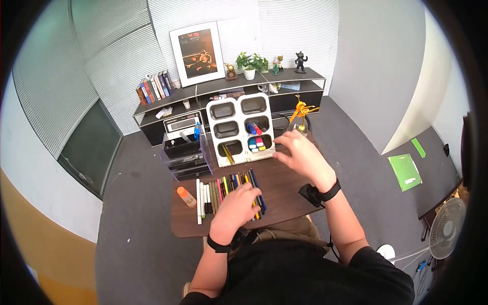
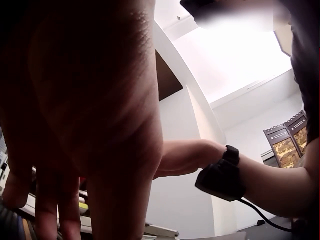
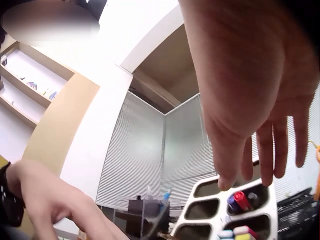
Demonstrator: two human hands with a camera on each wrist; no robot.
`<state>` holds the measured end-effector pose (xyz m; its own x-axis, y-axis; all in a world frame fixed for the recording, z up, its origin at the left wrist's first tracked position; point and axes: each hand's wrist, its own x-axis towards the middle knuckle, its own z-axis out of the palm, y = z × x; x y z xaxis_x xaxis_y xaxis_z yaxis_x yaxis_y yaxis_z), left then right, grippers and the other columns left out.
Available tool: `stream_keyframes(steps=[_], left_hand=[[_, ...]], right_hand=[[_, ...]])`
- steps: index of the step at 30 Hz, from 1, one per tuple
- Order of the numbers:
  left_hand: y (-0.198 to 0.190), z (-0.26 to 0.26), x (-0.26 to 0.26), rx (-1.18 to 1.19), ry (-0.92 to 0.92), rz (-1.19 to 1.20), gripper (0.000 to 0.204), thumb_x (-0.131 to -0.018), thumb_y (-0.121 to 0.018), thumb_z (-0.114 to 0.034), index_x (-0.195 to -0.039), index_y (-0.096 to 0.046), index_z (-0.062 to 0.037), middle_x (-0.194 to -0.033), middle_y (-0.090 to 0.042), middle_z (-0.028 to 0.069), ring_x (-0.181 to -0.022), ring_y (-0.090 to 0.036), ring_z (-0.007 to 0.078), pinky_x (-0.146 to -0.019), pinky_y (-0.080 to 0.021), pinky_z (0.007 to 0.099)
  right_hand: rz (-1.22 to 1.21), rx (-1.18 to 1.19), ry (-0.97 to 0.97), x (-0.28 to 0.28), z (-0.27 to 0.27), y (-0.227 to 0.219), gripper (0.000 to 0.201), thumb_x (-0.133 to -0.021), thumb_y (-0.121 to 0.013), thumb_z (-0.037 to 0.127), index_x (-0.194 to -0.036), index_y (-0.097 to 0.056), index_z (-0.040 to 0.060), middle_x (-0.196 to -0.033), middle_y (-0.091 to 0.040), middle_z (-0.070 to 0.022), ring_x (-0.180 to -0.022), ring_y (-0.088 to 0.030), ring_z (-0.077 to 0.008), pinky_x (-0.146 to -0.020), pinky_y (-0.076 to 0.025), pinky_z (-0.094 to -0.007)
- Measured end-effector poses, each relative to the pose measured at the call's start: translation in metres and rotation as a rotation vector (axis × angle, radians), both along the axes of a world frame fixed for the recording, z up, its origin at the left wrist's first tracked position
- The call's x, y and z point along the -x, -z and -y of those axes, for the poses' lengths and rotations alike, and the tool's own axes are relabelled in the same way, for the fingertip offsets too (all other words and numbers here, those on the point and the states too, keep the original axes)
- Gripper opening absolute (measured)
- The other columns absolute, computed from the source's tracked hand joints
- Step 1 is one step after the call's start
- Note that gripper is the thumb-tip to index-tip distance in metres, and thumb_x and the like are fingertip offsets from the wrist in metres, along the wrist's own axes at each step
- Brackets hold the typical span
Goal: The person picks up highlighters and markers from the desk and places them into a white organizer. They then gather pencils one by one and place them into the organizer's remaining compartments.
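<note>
A white organizer (image 1: 240, 120) with several dark compartments leans upright at the table's back. Its lower right compartment holds short highlighters (image 1: 256, 144), the one above it red and blue markers (image 1: 252, 128), and the lower left some slim pencils (image 1: 227, 154). My right hand (image 1: 303, 158) hovers beside the organizer's right edge, fingers spread and holding nothing; in the right wrist view the hand (image 3: 250, 95) hangs over the compartments. Over a row of pens and pencils (image 1: 222, 189), my left hand (image 1: 235, 211) lies with relaxed fingers; whether it touches them is hidden.
An orange-capped glue stick (image 1: 186, 196) stands left of the pen row. Behind it is a clear and black drawer box (image 1: 186, 156) with pens on top. An orange ornament (image 1: 303, 111) is behind the table's right back. A low shelf (image 1: 203, 94) runs along the windows.
</note>
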<state>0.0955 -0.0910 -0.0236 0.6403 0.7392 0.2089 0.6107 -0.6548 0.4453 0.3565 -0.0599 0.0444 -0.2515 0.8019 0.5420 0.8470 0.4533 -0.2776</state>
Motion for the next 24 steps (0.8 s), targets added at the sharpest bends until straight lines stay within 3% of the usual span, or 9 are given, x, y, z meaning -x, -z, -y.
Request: stream_keyframes(steps=[4,12,20,22,24], left_hand=[[0.008,0.009,-0.019,-0.007,0.033,-0.047,0.043,-0.083,-0.090,-0.018,-0.119,-0.073,-0.0028,-0.115,-0.067,0.0160,-0.113,-0.070,0.0379,-0.098,-0.058,0.0483],[0.011,0.010,-0.027,-0.061,0.012,-0.153,0.035,-0.079,-0.092,-0.015,-0.103,-0.071,-0.0001,-0.110,-0.066,0.0164,-0.108,-0.074,0.0361,-0.090,-0.064,0.0458],[0.012,0.006,-0.024,-0.052,0.006,-0.114,0.036,-0.079,-0.091,-0.012,-0.105,-0.068,-0.0005,-0.113,-0.065,0.0172,-0.108,-0.074,0.0373,-0.090,-0.063,0.0471],[0.012,0.005,-0.023,-0.034,0.010,-0.120,0.036,-0.079,-0.091,-0.012,-0.105,-0.069,-0.0008,-0.114,-0.065,0.0175,-0.108,-0.074,0.0375,-0.090,-0.063,0.0471],[0.010,0.004,-0.022,0.031,-0.015,-0.124,0.044,-0.079,-0.091,-0.014,-0.116,-0.070,-0.0051,-0.119,-0.064,0.0145,-0.111,-0.071,0.0382,-0.095,-0.059,0.0494]], right_hand=[[0.037,0.191,-0.042,-0.013,-0.010,0.016,0.038,-0.094,-0.082,0.026,-0.123,-0.078,0.0023,-0.122,-0.077,-0.0182,-0.125,-0.068,-0.0381,-0.108,-0.055,-0.0475],[-0.066,0.177,-0.089,-0.012,-0.002,0.004,0.036,-0.098,-0.080,0.026,-0.125,-0.077,0.0028,-0.120,-0.078,-0.0179,-0.121,-0.070,-0.0367,-0.106,-0.055,-0.0469],[-0.108,0.181,-0.087,-0.015,-0.007,0.003,0.037,-0.099,-0.080,0.030,-0.124,-0.077,0.0033,-0.115,-0.078,-0.0174,-0.114,-0.072,-0.0360,-0.101,-0.057,-0.0470],[-0.098,0.162,-0.088,-0.016,-0.007,0.004,0.032,-0.099,-0.079,0.023,-0.122,-0.076,0.0006,-0.113,-0.079,-0.0180,-0.113,-0.073,-0.0375,-0.100,-0.056,-0.0463],[-0.107,0.179,-0.103,-0.015,-0.008,0.001,0.032,-0.099,-0.079,0.023,-0.121,-0.076,0.0005,-0.114,-0.079,-0.0181,-0.112,-0.073,-0.0375,-0.100,-0.056,-0.0462]])
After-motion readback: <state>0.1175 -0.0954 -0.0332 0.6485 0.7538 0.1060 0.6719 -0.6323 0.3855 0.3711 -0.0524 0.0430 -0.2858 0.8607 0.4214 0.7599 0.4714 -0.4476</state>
